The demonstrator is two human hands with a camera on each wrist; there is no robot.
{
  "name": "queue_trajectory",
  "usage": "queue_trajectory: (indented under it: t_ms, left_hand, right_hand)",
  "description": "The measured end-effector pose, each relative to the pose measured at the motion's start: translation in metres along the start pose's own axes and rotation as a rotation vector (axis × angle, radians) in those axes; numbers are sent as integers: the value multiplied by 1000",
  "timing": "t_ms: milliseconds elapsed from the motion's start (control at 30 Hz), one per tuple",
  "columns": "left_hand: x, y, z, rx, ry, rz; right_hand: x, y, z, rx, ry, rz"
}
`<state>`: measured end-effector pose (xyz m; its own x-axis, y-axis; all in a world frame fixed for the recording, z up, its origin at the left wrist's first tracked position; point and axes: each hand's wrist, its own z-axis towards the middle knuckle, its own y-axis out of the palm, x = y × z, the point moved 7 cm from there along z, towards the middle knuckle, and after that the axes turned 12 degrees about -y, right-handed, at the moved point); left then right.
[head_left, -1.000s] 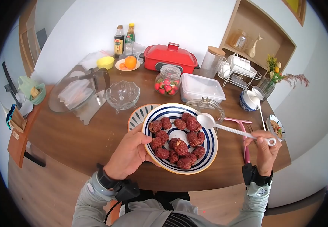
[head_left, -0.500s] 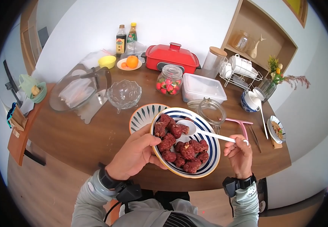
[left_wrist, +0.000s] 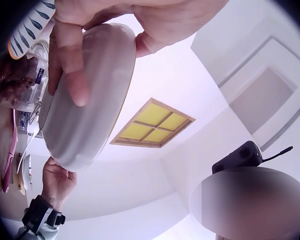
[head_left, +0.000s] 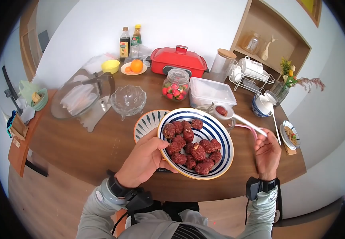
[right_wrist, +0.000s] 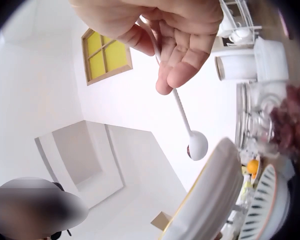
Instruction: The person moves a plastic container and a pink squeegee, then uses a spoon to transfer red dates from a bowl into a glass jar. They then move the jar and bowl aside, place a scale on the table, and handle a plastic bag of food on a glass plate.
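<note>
The left hand point(head_left: 142, 156) grips the left rim of a blue-striped bowl point(head_left: 225, 159), its thumb over the edge and fingers beneath, above the table. Dark red dried fruits point(head_left: 198, 152) lie in the bowl. In the right hand point(head_left: 267, 157) is the handle of a white spoon point(head_left: 247, 122), with one red fruit point(head_left: 221, 110) in its scoop, just beyond the bowl's upper right rim. Behind the spoon stands an open glass jar point(head_left: 231, 124), partly hidden. The left wrist view shows fingers under the bowl point(left_wrist: 90, 100); the right wrist view shows the pinched spoon point(right_wrist: 198, 145).
A leaf-patterned plate point(head_left: 144, 122) lies partly under the bowl. Beyond are a glass bowl point(head_left: 128, 100), a strawberry jar point(head_left: 175, 85), a plastic box point(head_left: 212, 92) and a red cooker point(head_left: 178, 61). To the right are a pink peeler point(head_left: 252, 128), a cup rack and a food dish point(head_left: 290, 135).
From inside the bowl, the spoon has moved up and right past the rim, now with a fruit in its scoop. The right hand moved right; the bowl shifted slightly.
</note>
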<state>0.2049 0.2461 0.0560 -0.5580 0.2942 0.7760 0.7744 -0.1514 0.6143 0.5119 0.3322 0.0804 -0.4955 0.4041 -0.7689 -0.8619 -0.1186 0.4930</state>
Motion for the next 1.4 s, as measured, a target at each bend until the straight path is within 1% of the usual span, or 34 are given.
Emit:
queue_trajectory:
  t_ms: [33, 167, 300, 400, 500, 600, 633, 833, 900, 967, 1067, 1167, 1267, 1300, 1400]
  left_hand:
    - [0, -1, 0, 4, 1, -5]
    - [1, -5, -2, 26, 10, -19]
    - [4, -5, -8, 51, -11, -35]
    - [2, -8, -6, 53, -6, -23]
    - [2, -7, -6, 42, -14, -12]
    - [3, -4, -7, 26, -38, 2]
    - [3, -3, -8, 20, -41, 1]
    - [3, -1, -11, -15, -60, -2]
    - [0, -1, -8, -19, -75, -1]
    - [-1, -2, -7, -22, -67, -13]
    - [-1, -3, -7, -9, -55, -10]
    - [2, -3, -10, 32, -36, -2]
    - [4, -5, -12, 61, -17, -10]
    - [5, -6, -12, 68, -12, -14]
    - [6, -7, -12, 71, 12, -2]
  right_hand:
    - [-8, 2, 4, -17, -58, -42]
    - [-23, 9, 8, -111, -228, -365]
    - [-31, 40, -7, -398, -320, -825]
    - [-52, 60, -20, -512, -559, -916]
    - [-56, 76, -32, -556, -490, -639]
    - [-46, 87, -36, -616, -423, -654]
    - [-42, 85, -36, -590, -378, -646]
    - [-11, 48, -28, -302, -72, -273]
    - [1, 38, -27, -203, 4, -204]
    - [12, 29, -26, -119, 71, -130]
    - [14, 16, -20, -53, 100, -46]
    - [0, 11, -9, -42, -5, -36]
    - [-21, 9, 4, -21, -200, -246]
    - [-23, 10, 7, -55, -209, -260]
    - [-27, 25, 4, -223, -283, -587]
